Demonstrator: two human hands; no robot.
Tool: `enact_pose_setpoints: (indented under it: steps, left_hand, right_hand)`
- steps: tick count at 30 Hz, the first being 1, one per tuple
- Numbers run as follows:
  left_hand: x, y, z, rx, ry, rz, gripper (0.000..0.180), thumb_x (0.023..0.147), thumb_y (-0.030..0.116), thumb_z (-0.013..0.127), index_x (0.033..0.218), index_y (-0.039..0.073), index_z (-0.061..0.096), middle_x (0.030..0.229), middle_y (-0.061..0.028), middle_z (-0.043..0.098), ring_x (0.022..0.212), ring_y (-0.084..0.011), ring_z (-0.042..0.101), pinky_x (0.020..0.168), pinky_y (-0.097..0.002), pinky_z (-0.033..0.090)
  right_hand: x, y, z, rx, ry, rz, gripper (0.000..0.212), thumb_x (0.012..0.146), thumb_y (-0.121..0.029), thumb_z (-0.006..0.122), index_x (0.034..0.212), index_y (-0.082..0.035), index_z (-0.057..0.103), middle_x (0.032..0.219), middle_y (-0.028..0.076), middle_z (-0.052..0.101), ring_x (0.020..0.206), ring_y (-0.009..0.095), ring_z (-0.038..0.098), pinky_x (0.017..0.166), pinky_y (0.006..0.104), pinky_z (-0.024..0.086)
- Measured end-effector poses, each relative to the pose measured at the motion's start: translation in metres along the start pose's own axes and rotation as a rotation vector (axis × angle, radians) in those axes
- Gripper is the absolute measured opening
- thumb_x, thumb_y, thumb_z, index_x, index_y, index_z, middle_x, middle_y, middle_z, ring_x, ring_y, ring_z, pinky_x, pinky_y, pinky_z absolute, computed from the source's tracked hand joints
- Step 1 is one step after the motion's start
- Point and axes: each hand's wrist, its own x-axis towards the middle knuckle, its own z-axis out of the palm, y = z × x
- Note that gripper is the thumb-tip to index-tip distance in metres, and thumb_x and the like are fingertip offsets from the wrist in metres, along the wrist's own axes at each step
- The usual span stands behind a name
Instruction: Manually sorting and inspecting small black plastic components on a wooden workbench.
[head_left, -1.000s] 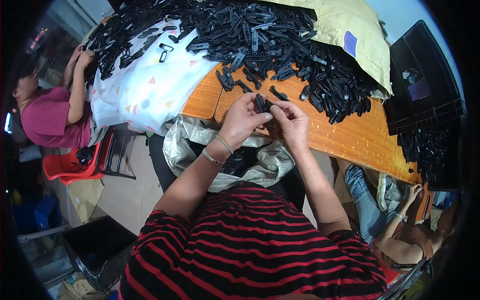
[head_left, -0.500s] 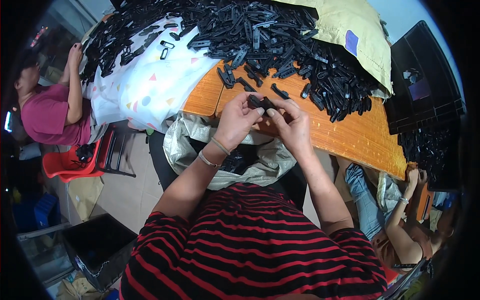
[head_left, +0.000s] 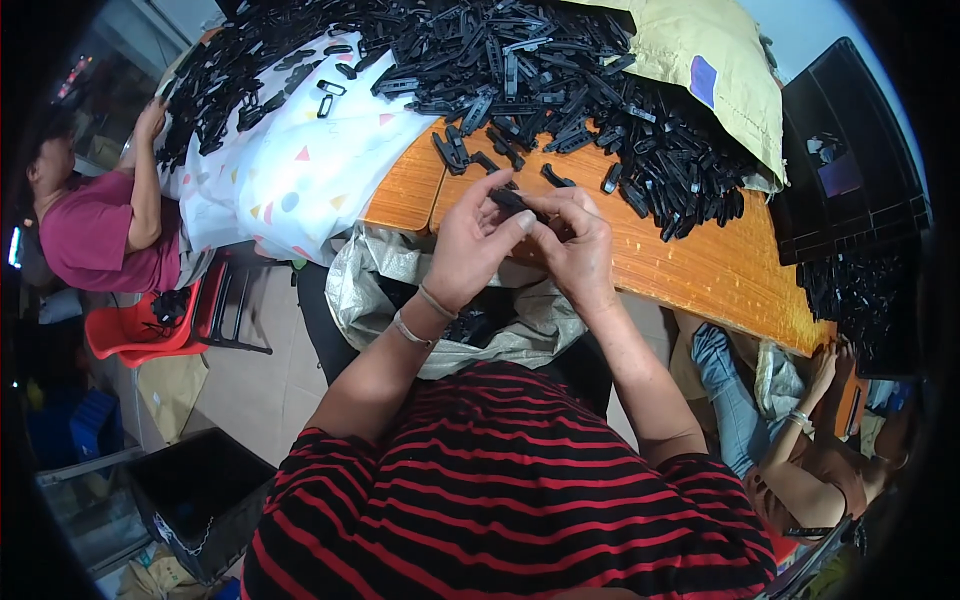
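one red-and-black striped shirt, nearest, on the wearer. one black open crate, near left. one seated co-worker in brown top, right. one pale woven sack, open, between wearer and table. left hand: thumb and index finger slightly parted, gripping a black plastic part between them. right hand: fingers curled nearly closed, thumb and index finger pinching the part's right end; its exact shape is mostly hidden. the part is held up at the table's near edge. one wooden table, beyond. one co-worker in maroon shirt, left. one white sheet with coloured shapes, far left. one heap of black plastic pieces, far. one yellowish bag, far right.
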Motion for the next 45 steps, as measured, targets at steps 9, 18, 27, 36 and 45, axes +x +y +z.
enact_pose_setpoints:
  steps: [9, 18, 27, 36, 45]
  left_hand:
    - [-0.01, 0.02, -0.003, 0.365, -0.039, 0.184, 0.026, 0.088, -0.004, 0.06, 0.114, -0.003, 0.056, 0.097, -0.0085, 0.067, 0.086, -0.0118, 0.065, 0.075, -0.0246, 0.053]
    - [-0.023, 0.017, -0.018, 0.267, -0.032, 0.058, 0.035, 0.089, -0.004, 0.059, 0.123, -0.003, 0.05, 0.107, -0.0101, 0.065, 0.099, -0.0139, 0.062, 0.087, -0.0246, 0.049]
    - [-0.018, 0.017, -0.004, 0.107, -0.061, 0.12, 0.029, 0.091, 0.0, 0.059, 0.119, -0.001, 0.053, 0.108, -0.0083, 0.064, 0.1, -0.0152, 0.064, 0.086, -0.0265, 0.05]
    - [-0.036, 0.033, -0.034, 1.184, -0.183, 0.506, 0.018, 0.082, 0.01, 0.065, 0.098, 0.001, 0.062, 0.091, -0.0152, 0.061, 0.083, -0.0344, 0.059, 0.075, -0.0372, 0.048]
    - [0.07, -0.018, 0.025, 1.226, -0.209, 0.403, 0.014, 0.085, 0.013, 0.063, 0.098, 0.009, 0.068, 0.088, -0.0131, 0.062, 0.085, -0.0337, 0.061, 0.073, -0.0428, 0.048]
  right_hand:
    - [-0.002, -0.009, 0.003, 0.264, -0.101, 0.238, 0.037, 0.074, -0.001, 0.079, 0.101, 0.001, 0.055, 0.092, 0.008, 0.067, 0.063, 0.006, 0.056, 0.055, 0.0227, 0.048]
    - [-0.006, 0.003, 0.013, 0.166, -0.142, 0.103, 0.033, 0.075, -0.003, 0.078, 0.098, 0.0, 0.055, 0.08, 0.004, 0.061, 0.064, 0.006, 0.051, 0.057, 0.0236, 0.045]
    - [-0.002, -0.001, -0.004, 0.115, -0.193, 0.13, 0.037, 0.077, -0.002, 0.076, 0.109, -0.002, 0.058, 0.092, 0.002, 0.062, 0.067, 0.004, 0.054, 0.059, 0.0194, 0.045]
    - [0.025, 0.042, -0.08, -0.586, -0.084, -0.24, 0.015, 0.078, -0.003, 0.069, 0.093, -0.003, 0.066, 0.084, 0.013, 0.061, 0.07, 0.028, 0.063, 0.063, 0.0347, 0.051]
    - [0.073, 0.054, -0.089, -1.04, -0.413, -0.135, 0.02, 0.081, -0.012, 0.065, 0.101, -0.011, 0.069, 0.092, 0.016, 0.062, 0.08, 0.034, 0.065, 0.069, 0.0427, 0.052]
